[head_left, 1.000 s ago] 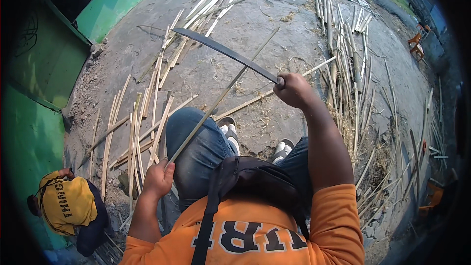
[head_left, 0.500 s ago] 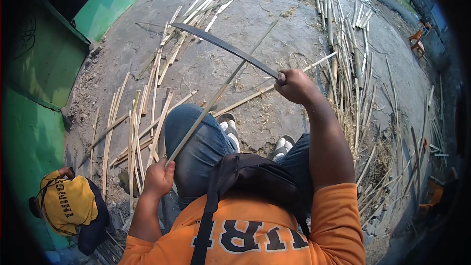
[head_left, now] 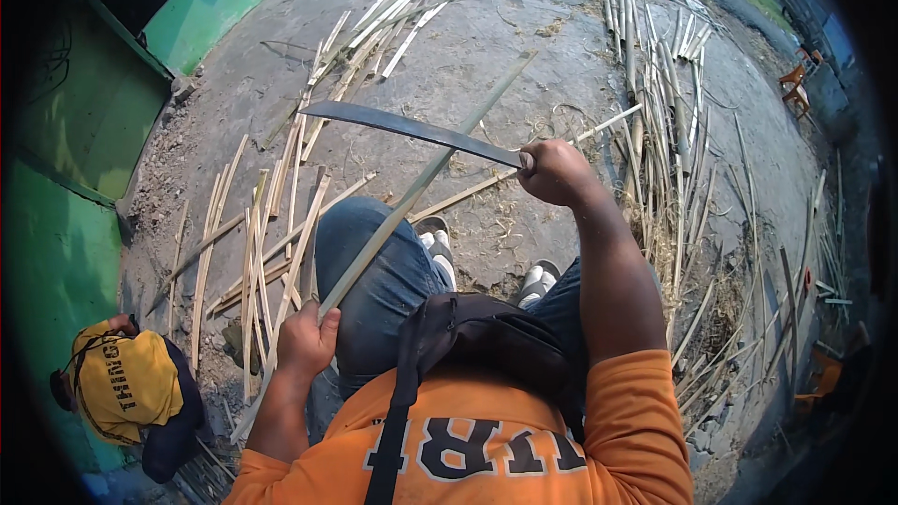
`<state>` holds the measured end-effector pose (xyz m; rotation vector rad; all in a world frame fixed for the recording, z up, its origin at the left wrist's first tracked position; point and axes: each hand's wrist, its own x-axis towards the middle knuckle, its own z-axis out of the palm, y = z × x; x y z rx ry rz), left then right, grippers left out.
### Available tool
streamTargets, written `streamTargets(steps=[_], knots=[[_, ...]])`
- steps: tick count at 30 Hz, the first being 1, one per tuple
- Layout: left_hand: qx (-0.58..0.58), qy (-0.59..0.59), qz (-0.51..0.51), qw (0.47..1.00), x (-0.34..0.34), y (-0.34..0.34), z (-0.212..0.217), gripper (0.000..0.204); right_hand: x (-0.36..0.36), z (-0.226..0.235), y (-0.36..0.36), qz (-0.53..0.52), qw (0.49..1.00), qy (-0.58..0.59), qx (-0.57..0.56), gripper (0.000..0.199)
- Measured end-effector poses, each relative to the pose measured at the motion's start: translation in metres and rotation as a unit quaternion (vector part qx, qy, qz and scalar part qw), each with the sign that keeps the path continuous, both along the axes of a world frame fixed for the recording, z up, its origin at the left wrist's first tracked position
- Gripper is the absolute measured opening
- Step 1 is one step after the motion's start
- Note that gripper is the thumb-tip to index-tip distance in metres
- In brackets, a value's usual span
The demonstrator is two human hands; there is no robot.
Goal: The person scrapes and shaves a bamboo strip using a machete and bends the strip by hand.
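Note:
My left hand [head_left: 306,340] is wrapped round the near part of a long bamboo strip [head_left: 404,204], beside my left knee. The strip slants across that knee and away to the upper right. In my right hand [head_left: 556,174] is the handle of a machete [head_left: 402,125], its long dark blade pointing left. The blade crosses the strip beyond my knees and appears to lie against it. Both hands are closed, and the fingers of the left are partly hidden behind the strip.
Split bamboo strips [head_left: 404,14] lie ahead and to the left, with bamboo poles [head_left: 672,93] piled on the right. Shavings litter the concrete ground [head_left: 552,75]. A person in a yellow shirt [head_left: 128,383] crouches at the lower left, near a green wall [head_left: 65,252]. Orange chairs [head_left: 795,93] stand far right.
The machete has come down and toward me, its tip moving left and nearer. The strip has rolled to show a broader face, while my left hand stays almost in place.

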<state>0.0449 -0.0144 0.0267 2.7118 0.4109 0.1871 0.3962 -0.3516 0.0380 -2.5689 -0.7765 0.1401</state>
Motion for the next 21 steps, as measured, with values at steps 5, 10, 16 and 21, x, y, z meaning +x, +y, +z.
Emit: streamTargets(steps=[5, 10, 16, 21], knots=[[0.006, 0.016, 0.003, 1.000, -0.003, 0.000, 0.005, 0.050, 0.003, -0.007, -0.009, -0.070, 0.994, -0.073, 0.037, 0.024], [-0.003, 0.015, -0.008, 1.000, 0.001, -0.001, 0.006, 0.050, 0.024, -0.014, -0.043, -0.123, 0.978, -0.080, 0.149, 0.025], [0.022, -0.018, 0.003, 1.000, -0.003, -0.011, -0.010, 0.052, -0.015, 0.012, 0.007, 0.021, 1.000, 0.004, 0.019, 0.023], [0.046, -0.060, -0.001, 0.997, -0.003, -0.006, -0.022, 0.052, -0.001, 0.009, -0.006, 0.007, 0.998, -0.027, 0.049, 0.021]])
